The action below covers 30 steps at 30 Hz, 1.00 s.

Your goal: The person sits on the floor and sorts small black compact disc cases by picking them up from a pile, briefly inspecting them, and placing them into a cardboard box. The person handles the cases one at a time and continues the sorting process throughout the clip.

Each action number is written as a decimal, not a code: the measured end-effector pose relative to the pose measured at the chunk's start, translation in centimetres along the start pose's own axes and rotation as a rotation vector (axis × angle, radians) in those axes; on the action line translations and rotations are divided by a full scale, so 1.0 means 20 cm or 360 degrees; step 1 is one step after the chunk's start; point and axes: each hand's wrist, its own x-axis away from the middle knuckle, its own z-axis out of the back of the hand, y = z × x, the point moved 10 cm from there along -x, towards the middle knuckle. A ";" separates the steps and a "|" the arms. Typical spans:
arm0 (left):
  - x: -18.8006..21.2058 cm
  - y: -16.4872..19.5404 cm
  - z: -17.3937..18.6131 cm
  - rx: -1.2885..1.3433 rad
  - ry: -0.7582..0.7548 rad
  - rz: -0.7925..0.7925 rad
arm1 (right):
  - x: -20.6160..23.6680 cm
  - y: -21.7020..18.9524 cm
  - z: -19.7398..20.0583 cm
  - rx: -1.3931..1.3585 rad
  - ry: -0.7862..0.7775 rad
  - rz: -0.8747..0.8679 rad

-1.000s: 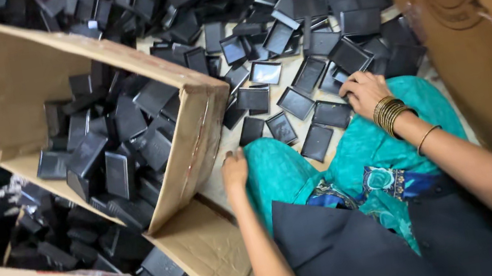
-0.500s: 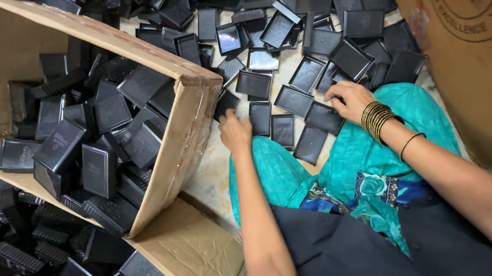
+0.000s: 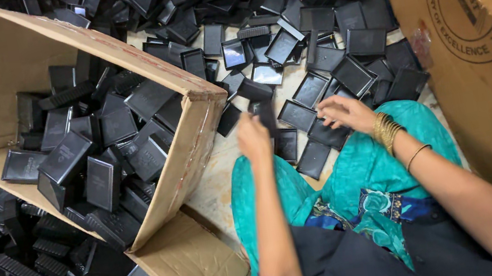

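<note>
Soft, even overhead light, faint glare on the glossy black lids (image 3: 267, 74), deep shadows at left, hands slightly blurred.

We can't tell what the blurred right hand (image 3: 343, 114) grips; left hand (image 3: 254, 138) hides its fingers; cardboard box (image 3: 13, 57) cut off at top.

We are seeing flat black rectangular plastic pieces (image 3: 308, 91) lying scattered on the floor at twelve o'clock from the knees, many overlapping, some glossy side up. One upright piece (image 3: 266, 114) is showing at one o'clock of the left hand (image 3: 254, 140), touching its fingers.
</note>
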 end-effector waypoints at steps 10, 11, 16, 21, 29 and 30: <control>0.14 0.44 -0.16 0.0832 -0.0264 -0.0338 | 0.07 0.06 0.02 -0.0677 -0.0182 -0.0112; 0.07 0.36 -0.08 0.0714 -0.0056 -0.0356 | 0.07 0.05 0.03 -0.0677 -0.0157 -0.0077; -0.16 -0.17 0.02 -0.0538 -0.0104 0.0228 | 0.04 0.01 0.04 -0.0739 -0.0085 0.0006; -0.16 -0.14 -0.02 -0.0755 -0.0405 0.0060 | 0.06 -0.06 0.04 -0.0890 -0.0037 0.0014; 0.09 -0.09 0.03 0.1167 -0.0131 0.0341 | 0.13 -0.22 0.20 0.0205 0.0518 0.0246; 0.16 -0.04 0.00 0.1307 -0.0187 0.0341 | 0.14 -0.26 0.20 0.0596 0.0576 0.0223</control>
